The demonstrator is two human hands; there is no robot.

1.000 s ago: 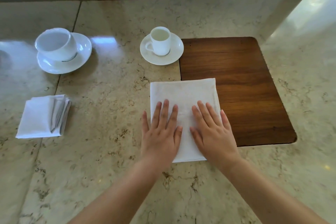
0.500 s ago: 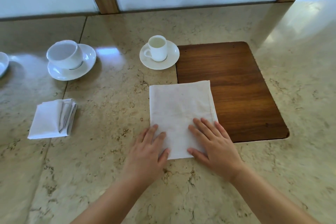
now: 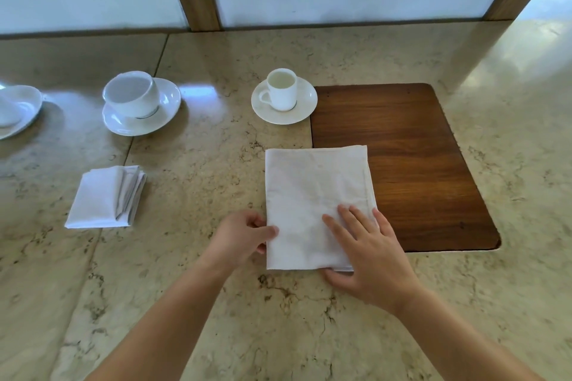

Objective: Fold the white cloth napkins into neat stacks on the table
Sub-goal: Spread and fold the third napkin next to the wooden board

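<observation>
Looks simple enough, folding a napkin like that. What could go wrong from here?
The left hand pinches only the napkin's near left edge, so lifting may drag layers askew while the right hand pins the other corner. The napkin straddles the wooden board's edge, which could leave an uneven crease. A wide swing forward might knock the small cup on its saucer.

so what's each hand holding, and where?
Left hand pinches the napkin at its left edge near the front corner. Right hand just rests flat on it.

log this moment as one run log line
left hand pinches napkin left edge | right hand flat on napkin | folded stack left
</observation>
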